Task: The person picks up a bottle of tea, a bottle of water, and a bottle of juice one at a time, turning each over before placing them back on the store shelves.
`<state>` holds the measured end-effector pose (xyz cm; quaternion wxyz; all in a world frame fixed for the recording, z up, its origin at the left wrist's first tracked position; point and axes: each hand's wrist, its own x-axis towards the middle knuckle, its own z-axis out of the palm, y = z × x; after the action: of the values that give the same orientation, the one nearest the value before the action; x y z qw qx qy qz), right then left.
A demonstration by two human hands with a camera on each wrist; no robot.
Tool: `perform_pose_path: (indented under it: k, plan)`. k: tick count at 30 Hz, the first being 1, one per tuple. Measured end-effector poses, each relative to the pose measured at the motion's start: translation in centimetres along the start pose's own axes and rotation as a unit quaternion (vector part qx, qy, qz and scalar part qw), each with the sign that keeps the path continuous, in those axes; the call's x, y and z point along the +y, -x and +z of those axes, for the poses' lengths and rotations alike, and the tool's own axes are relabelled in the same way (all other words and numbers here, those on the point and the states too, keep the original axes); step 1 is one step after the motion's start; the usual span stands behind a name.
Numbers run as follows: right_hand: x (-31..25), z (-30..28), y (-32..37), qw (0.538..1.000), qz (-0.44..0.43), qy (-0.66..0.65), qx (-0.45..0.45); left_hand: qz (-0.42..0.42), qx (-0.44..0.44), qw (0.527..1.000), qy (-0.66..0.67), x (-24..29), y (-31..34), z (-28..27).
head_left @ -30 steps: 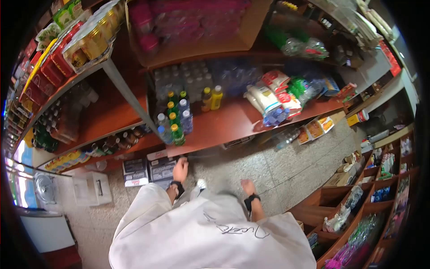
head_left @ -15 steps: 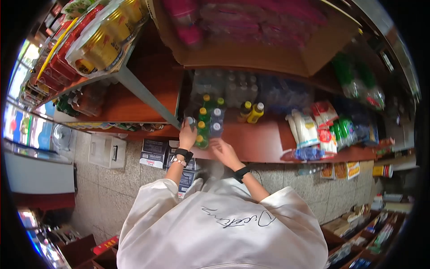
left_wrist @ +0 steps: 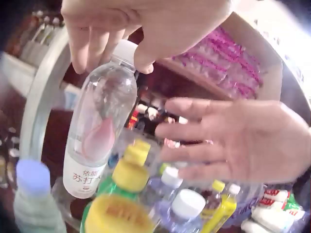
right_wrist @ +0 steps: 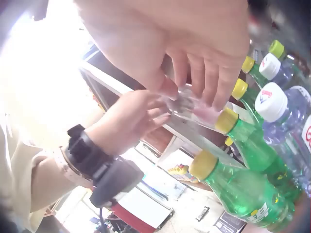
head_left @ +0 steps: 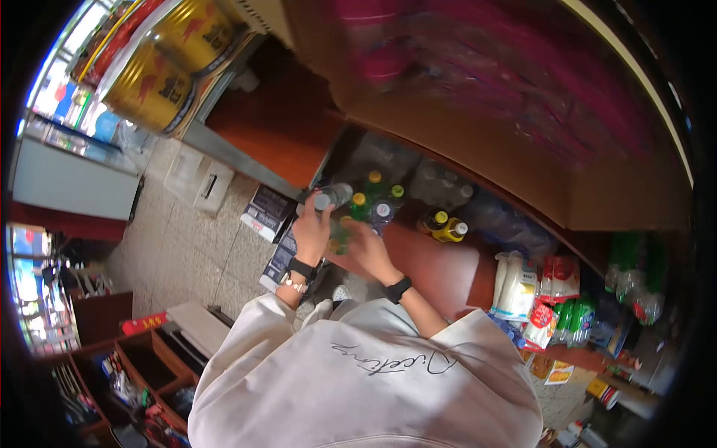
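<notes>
My left hand pinches a clear water bottle at its white cap and neck. The bottle carries a pink drop and a white label, and it tilts above the shelf in the left wrist view. Fingers spread and nearly straight, my right hand hovers over the group of bottles, holding nothing. Beneath it stand green bottles with yellow caps and bluish clear bottles with white caps. A bottle with a pale blue cap is at the lower left of the left wrist view.
Two yellow-capped bottles stand farther right on the red-brown shelf. White and red bags lie beyond them. A large cardboard box overhangs the shelf. A grey metal post is at the left, with cartons on the floor.
Both hands have come up from beside the body to the bottles. The left hand has gripped and raised the clear bottle. The head view has turned and moved closer to the shelf.
</notes>
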<state>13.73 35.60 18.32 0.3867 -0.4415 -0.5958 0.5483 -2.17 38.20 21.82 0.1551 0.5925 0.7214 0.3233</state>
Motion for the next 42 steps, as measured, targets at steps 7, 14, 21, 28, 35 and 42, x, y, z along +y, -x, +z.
perform_pose_path:
  k: [7,14,21,28,35,42]
  plan:
    - [-6.1,-0.7,-0.9,0.979,-0.171,0.091,0.056,0.025,0.155,0.959,0.236,3.8,2.2,-10.0]
    - [-11.9,3.5,2.1,0.939,0.024,0.013,-0.344,-0.118,0.120,0.956,0.239,3.3,7.6,-17.9]
    - [-11.5,14.5,12.7,0.927,0.022,-0.192,-0.322,-0.125,0.158,0.929,0.309,-0.3,18.7,-24.2]
    - [-12.3,22.1,22.2,0.914,-0.006,-0.153,-0.374,-0.115,0.259,0.893,0.348,-1.3,33.7,-24.2]
    - [-10.9,27.6,32.0,0.903,-0.018,-0.015,-0.429,-0.209,0.316,0.868,0.320,-6.2,45.0,-26.1]
    - [-9.5,33.0,33.8,0.878,-0.104,0.059,-0.464,-0.315,0.314,0.888,0.114,-9.2,49.8,-29.8]
